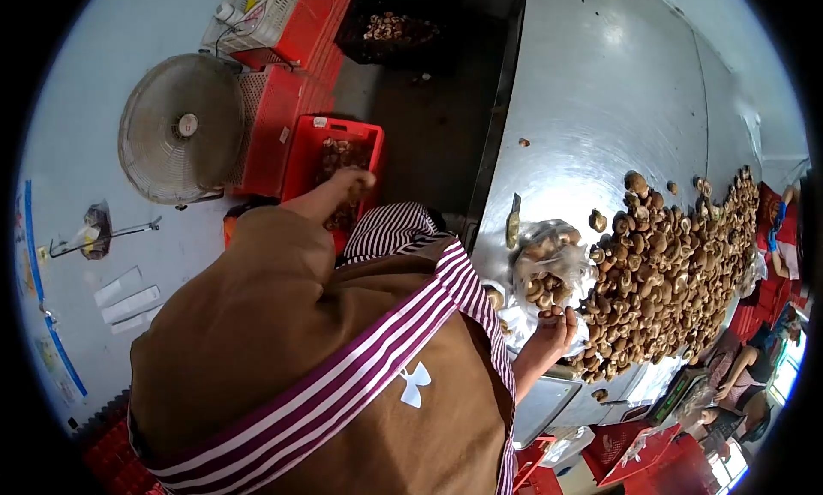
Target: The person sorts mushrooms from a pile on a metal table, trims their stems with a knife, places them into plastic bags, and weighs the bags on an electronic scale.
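Note:
My left hand reaches over a red crate that holds brown mushrooms. Its fingers are curled, and what they hold is too blurred to make out. On the metal table, my right hand is at the near side of a clear plastic bag with mushrooms inside. The fingers of this hand are bent around what looks like a mushroom. To the right of the bag spreads a large heap of brown mushrooms. A narrow, dark-handled tool lies beside the bag.
The metal table runs along the right. Left of it are a black crate of mushroom pieces, stacked red crates and a large fan. Other people work beyond the heap, near a weighing scale and red baskets.

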A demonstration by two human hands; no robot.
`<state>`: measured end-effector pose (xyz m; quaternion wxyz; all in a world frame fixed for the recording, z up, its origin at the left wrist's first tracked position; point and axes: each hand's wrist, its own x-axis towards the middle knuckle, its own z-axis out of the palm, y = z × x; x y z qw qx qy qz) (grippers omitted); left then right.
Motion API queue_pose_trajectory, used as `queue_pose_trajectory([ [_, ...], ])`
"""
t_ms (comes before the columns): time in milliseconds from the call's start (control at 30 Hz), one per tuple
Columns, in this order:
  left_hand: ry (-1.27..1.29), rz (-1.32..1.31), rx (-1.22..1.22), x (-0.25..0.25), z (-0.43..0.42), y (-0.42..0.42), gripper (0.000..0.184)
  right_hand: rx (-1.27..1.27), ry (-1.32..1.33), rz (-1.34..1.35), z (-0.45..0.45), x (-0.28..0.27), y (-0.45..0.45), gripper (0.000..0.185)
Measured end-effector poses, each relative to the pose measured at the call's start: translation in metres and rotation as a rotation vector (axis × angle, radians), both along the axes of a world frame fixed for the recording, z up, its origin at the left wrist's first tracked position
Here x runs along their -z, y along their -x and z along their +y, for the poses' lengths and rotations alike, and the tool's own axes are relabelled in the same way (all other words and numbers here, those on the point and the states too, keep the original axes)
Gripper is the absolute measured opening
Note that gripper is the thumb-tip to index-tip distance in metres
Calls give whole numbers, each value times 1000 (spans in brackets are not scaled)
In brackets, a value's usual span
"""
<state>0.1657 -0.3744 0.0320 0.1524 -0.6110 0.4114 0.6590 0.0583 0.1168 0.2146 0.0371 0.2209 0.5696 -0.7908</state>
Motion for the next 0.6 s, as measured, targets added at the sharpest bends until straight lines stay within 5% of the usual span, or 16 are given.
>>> queue_pose_trajectory([
  [33, 61, 39, -320, 48, -23, -33, 17, 2, 11, 3, 1, -1, -1, 24],
  [67, 105, -7, -221, 48, -42, -55, 22, 14, 6, -22, 5, 2, -2, 24],
  [100, 215, -134, 49, 64, -69, -75, 42, 22, 20, -11, 9, 9, -5, 22],
  [133, 476, -333, 101, 161, -120, -119, 63, 43, 26, 3, 13, 12, -6, 21],
  [300, 475, -78, 217, 66, -100, -44, 42, 148, -43, 2, 8, -2, -20, 27],
  [400, 461, 187, 178, 66, -67, 43, 26, 229, 61, 40, 5, -14, -26, 31],
  [467, 639, 508, 448, 19, 0, 125, 28, 250, 125, 136, 2, -21, -28, 34],
  [600, 375, 966, 806, -80, 145, 258, 24, 214, 72, 161, -18, -50, -26, 38],
])
